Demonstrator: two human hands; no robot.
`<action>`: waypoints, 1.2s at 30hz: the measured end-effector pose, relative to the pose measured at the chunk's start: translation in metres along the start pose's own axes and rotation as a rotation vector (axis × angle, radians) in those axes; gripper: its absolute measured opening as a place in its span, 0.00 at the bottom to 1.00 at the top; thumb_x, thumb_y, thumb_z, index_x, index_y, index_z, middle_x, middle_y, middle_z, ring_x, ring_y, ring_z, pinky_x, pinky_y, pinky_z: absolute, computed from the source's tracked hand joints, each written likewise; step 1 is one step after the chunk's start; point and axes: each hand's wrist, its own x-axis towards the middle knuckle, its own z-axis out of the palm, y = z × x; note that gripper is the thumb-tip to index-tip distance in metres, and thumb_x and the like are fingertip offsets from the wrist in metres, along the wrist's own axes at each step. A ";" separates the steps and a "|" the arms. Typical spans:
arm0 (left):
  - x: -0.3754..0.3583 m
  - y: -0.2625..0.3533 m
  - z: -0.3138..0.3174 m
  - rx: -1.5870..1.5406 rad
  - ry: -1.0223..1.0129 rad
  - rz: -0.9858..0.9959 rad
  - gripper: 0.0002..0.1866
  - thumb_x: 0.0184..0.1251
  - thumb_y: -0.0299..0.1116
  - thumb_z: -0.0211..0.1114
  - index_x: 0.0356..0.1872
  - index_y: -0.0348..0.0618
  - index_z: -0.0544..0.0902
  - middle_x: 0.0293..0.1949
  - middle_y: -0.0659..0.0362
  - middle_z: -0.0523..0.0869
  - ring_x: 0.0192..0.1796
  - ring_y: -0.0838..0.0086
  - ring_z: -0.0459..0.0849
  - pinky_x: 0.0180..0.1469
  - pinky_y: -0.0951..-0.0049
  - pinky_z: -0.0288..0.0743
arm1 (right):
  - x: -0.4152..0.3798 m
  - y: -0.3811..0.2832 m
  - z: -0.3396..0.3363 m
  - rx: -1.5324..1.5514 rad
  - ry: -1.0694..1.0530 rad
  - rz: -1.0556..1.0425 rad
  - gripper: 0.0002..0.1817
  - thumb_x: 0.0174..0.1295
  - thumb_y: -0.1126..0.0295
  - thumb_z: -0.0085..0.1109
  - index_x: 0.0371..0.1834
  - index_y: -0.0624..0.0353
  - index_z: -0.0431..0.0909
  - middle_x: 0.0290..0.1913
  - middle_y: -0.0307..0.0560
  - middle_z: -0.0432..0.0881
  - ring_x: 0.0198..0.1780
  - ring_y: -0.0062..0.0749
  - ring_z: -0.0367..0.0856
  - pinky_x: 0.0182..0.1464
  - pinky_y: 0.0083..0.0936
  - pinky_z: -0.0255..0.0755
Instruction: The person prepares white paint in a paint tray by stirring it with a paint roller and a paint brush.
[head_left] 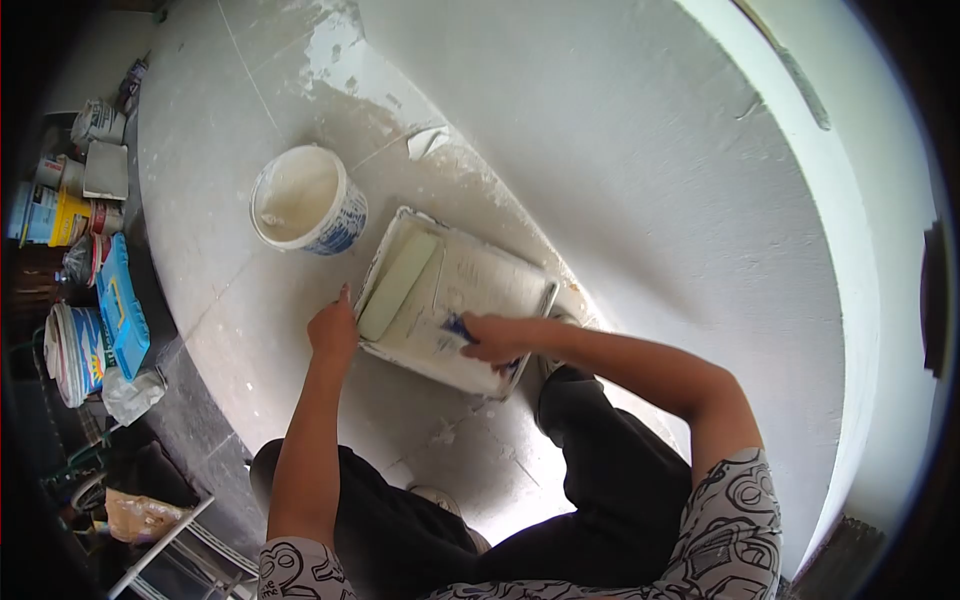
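A paint roller with a pale green sleeve (398, 288) lies in the deep left end of a white-smeared paint tray (480, 272). My right hand (495, 340) is closed round the roller's blue handle, above the tray's ramp. At the tray's left rim is my left hand (332, 325), its fingers curled against the edge; part of that grip is hidden. A bucket of whitish paint (300, 195), with blue print on its side, stands upright on the floor just beyond my left hand, apart from the tray.
A grey wall (640, 170) rises along the right, close to the tray. Paint spots and a white scrap (428, 142) mark the tiled floor (215, 320). Buckets, a blue plastic item (122, 308), bags and a metal frame (165, 545) crowd the left side.
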 end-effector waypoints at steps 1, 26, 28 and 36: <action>0.004 -0.004 0.005 0.004 0.044 0.005 0.34 0.69 0.37 0.65 0.75 0.44 0.68 0.45 0.46 0.89 0.46 0.49 0.88 0.48 0.48 0.81 | 0.021 0.023 0.020 -0.160 0.057 -0.038 0.35 0.75 0.56 0.56 0.69 0.71 0.51 0.36 0.63 0.84 0.31 0.44 0.87 0.36 0.41 0.82; 0.060 0.010 -0.043 -1.165 0.193 -0.052 0.29 0.68 0.40 0.73 0.64 0.34 0.77 0.53 0.50 0.87 0.54 0.66 0.85 0.58 0.66 0.77 | -0.368 -0.129 -0.182 -0.861 1.955 0.419 0.17 0.71 0.55 0.59 0.54 0.50 0.87 0.46 0.56 0.91 0.50 0.47 0.90 0.57 0.39 0.81; 0.056 0.016 -0.046 -1.209 0.159 -0.057 0.33 0.66 0.40 0.74 0.67 0.34 0.75 0.56 0.49 0.86 0.56 0.65 0.84 0.60 0.66 0.76 | -0.387 -0.078 -0.243 -0.866 1.770 0.639 0.24 0.69 0.46 0.58 0.57 0.51 0.86 0.56 0.58 0.86 0.62 0.58 0.81 0.66 0.49 0.73; 0.076 0.047 -0.037 -0.887 0.287 -0.469 0.45 0.57 0.54 0.75 0.66 0.26 0.73 0.67 0.35 0.75 0.69 0.42 0.74 0.69 0.52 0.72 | -0.379 -0.030 -0.238 -0.964 1.864 0.688 0.27 0.79 0.47 0.45 0.59 0.63 0.73 0.66 0.59 0.73 0.70 0.58 0.68 0.62 0.65 0.69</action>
